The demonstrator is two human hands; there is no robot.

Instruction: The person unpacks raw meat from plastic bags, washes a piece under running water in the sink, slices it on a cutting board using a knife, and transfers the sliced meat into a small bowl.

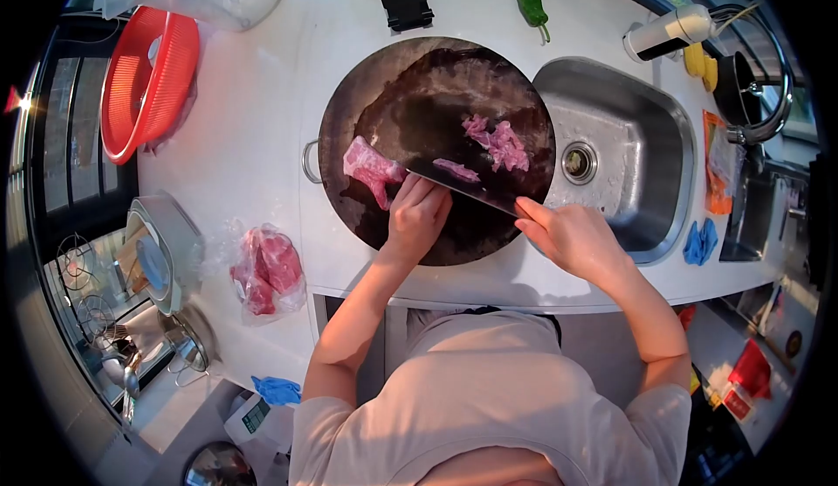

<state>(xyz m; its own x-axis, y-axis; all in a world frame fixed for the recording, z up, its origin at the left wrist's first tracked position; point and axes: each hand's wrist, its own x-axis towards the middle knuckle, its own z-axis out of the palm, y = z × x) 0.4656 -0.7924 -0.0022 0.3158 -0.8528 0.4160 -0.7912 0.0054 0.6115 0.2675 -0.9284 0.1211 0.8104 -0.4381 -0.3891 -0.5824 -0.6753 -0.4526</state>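
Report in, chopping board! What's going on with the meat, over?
Right grip closed on knife. Left grip close to knife, beside big meat piece. Smaller meat pieces on board, beyond knife. Watch out: left fingers right by knife.

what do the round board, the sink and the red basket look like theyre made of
Round board: probably wood, with a dark, blotchy, wet-looking surface, though no clear grain shows to confirm it.
Sink: likely stainless steel; satin grey with soft reflections.
Red basket: apparently plastic, slightly glossy, going by its even colour and perforated wall.
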